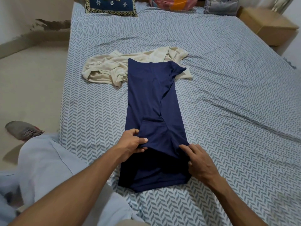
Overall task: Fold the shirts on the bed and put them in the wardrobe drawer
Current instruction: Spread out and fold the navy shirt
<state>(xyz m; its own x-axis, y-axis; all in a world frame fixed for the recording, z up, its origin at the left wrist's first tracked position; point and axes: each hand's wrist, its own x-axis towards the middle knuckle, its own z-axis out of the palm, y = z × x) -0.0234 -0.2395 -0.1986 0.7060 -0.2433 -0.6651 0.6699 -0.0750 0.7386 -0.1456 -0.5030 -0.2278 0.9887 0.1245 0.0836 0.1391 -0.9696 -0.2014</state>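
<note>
The bed [211,79] is filling most of the view, running away toward 12 o'clock under a blue-and-white herringbone sheet, with 3 cushions lying along its far edge.

The navy shirt [151,98] is lying near the middle of the bed as a long, narrow strip, its sides already turned in. Its long axis is running from 6 o'clock, at the person's hands, up to 12 o'clock, where the far end is overlapping the cream shirt [114,67]. That second shirt is sitting crumpled and unfolded, spreading from 10 o'clock round to 1 o'clock of the navy one's far end.

Both hands are working at the near end, and this is the relation the coming move is turning on: the whole length of the strip is lying directly ahead of the fingers. A lengthwise fold would probably be carrying the near edge forward toward 12 o'clock.

The left hand [132,142] is pinching a raised fold of navy cloth between thumb and curled fingers at the strip's left edge. The right hand [198,162] is resting at the right edge, its fingers fairly straight and touching the cloth; whether the thumb is gripping underneath I cannot tell. The 2 hands are sitting about equally near, 1 at each edge.

No wardrobe drawer is showing here, and neither shirt is fully folded.
</note>
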